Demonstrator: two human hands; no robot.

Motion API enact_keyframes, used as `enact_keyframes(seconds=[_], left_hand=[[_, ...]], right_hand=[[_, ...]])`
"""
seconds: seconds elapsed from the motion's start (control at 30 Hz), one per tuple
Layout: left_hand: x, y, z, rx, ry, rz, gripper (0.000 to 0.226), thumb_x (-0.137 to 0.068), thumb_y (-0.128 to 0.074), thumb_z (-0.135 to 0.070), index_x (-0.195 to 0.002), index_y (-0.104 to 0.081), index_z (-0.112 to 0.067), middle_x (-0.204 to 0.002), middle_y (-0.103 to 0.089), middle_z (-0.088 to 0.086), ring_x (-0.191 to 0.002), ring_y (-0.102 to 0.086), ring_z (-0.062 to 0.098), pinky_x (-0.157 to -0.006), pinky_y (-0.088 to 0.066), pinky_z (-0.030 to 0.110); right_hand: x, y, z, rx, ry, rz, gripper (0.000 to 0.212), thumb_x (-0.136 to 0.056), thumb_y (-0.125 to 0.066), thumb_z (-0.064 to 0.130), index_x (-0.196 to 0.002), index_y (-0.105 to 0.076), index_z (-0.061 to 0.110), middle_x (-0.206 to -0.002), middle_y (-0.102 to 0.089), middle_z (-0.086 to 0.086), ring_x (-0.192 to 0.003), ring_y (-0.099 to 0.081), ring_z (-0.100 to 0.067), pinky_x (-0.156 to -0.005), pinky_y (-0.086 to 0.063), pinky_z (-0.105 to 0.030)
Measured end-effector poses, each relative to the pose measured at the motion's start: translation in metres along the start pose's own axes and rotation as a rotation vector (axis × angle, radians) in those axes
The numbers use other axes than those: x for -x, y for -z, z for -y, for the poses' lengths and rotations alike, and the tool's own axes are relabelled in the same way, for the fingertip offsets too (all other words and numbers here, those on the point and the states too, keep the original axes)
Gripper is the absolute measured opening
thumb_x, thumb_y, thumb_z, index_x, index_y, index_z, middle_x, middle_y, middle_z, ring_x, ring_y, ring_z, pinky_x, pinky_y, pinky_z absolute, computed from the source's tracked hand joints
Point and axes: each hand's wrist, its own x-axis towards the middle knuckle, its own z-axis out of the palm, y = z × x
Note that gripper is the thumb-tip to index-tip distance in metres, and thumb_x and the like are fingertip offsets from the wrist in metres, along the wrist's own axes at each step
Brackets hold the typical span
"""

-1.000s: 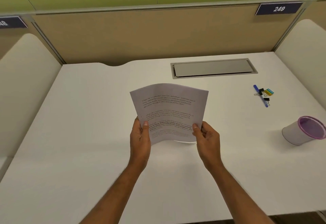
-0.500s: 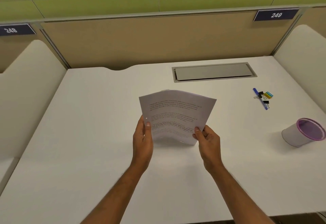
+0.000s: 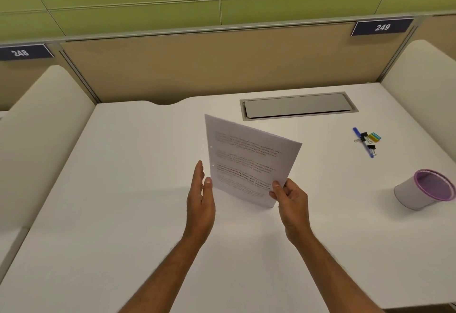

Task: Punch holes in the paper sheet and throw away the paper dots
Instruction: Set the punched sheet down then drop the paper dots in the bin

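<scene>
A printed white paper sheet (image 3: 249, 162) stands tilted above the white desk (image 3: 123, 189), with two small punched holes near its left edge. My right hand (image 3: 290, 199) pinches the sheet's lower right corner between thumb and fingers. My left hand (image 3: 201, 194) is just left of the sheet with fingers straight, apart from the paper or barely at its edge. A small white bin with a purple rim (image 3: 425, 189) lies tipped on the desk at the right. No hole punch is in view.
A blue pen (image 3: 362, 141) with binder clips and a yellow-green clip (image 3: 375, 137) lies at the right rear. A grey cable hatch (image 3: 298, 106) is set into the desk's back. Padded side dividers stand left and right, a beige partition behind.
My left hand has let go of the sheet and opened beside it. The right hand alone now holds the paper, which has turned so that its left edge points away and up.
</scene>
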Motion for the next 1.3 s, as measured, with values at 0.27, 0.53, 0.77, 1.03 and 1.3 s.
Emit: enact_keyframes(seconds=[0.27, 0.53, 0.77, 1.03, 1.3], left_hand=[[-0.009, 0.000, 0.009, 0.000, 0.029, -0.007, 0.047, -0.106, -0.043, -0.029, -0.153, -0.034, -0.034, -0.156, -0.040, -0.014, -0.141, -0.039, 0.000, -0.107, -0.034, 0.011], [-0.068, 0.000, 0.013, 0.019, 0.198, 0.240, 0.082, -0.087, -0.071, -0.049, -0.154, -0.029, -0.031, -0.147, -0.041, -0.018, -0.137, -0.041, 0.006, -0.105, -0.039, 0.031], [-0.080, -0.004, 0.011, 0.080, 0.124, 0.238, 0.034, -0.093, -0.069, -0.020, -0.125, -0.061, -0.030, -0.116, -0.073, -0.008, -0.111, -0.067, 0.011, -0.090, -0.055, 0.025], [-0.066, 0.000, -0.004, 0.249, 0.013, 0.035, 0.032, -0.087, -0.073, 0.000, -0.116, -0.068, -0.014, -0.106, -0.077, 0.000, -0.100, -0.072, 0.014, -0.084, -0.056, 0.020], [-0.045, -0.003, -0.011, 0.260, -0.060, -0.086, 0.036, -0.095, -0.065, -0.006, -0.129, -0.066, -0.020, -0.112, -0.076, -0.005, -0.105, -0.072, 0.018, -0.088, -0.059, 0.034]], right_hand=[[-0.003, 0.002, 0.002, 0.024, 0.049, 0.045, 0.023, -0.102, -0.054, 0.015, -0.109, -0.070, 0.030, -0.107, -0.076, 0.011, -0.103, -0.069, -0.015, -0.096, -0.055, -0.038], [-0.017, 0.014, 0.010, 0.062, 0.095, 0.147, 0.020, -0.101, -0.057, 0.013, -0.108, -0.072, 0.024, -0.106, -0.077, 0.004, -0.104, -0.068, -0.022, -0.094, -0.054, -0.031], [-0.022, 0.020, 0.010, 0.027, 0.099, 0.133, 0.024, -0.100, -0.056, 0.009, -0.107, -0.072, 0.025, -0.107, -0.077, 0.005, -0.102, -0.069, -0.016, -0.090, -0.053, -0.024], [-0.021, 0.012, 0.014, 0.000, 0.104, 0.064, 0.022, -0.099, -0.060, 0.011, -0.115, -0.071, 0.020, -0.106, -0.077, 0.006, -0.100, -0.070, -0.010, -0.089, -0.054, -0.030], [-0.013, -0.001, 0.015, 0.061, 0.113, 0.018, 0.018, -0.100, -0.059, 0.016, -0.108, -0.072, 0.026, -0.103, -0.077, 0.009, -0.099, -0.071, -0.012, -0.087, -0.056, -0.030]])
